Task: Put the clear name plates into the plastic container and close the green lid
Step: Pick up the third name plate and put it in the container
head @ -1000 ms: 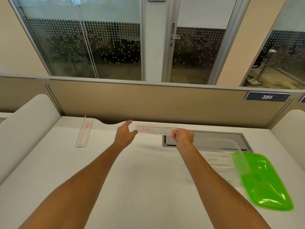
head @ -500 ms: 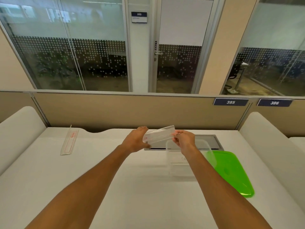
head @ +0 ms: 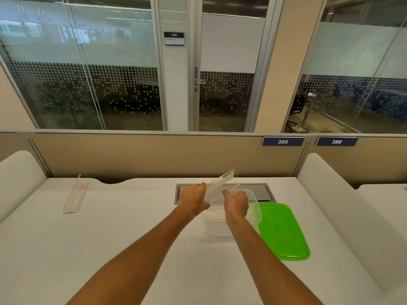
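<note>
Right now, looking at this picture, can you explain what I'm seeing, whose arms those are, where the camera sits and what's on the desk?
There is no machine here: a person works with bare hands, and the one picture comes from a camera worn on their head, looking forward and down.

The left hand and right hand together hold a clear name plate, tilted with its far end raised, above an open clear plastic container on the white desk. How far the plate's lower end has gone in is hard to tell.

The green lid lies flat on the desk just right of the container, so it is not yet closed. A second name plate, with red markings, lies far left on the desk.
</note>
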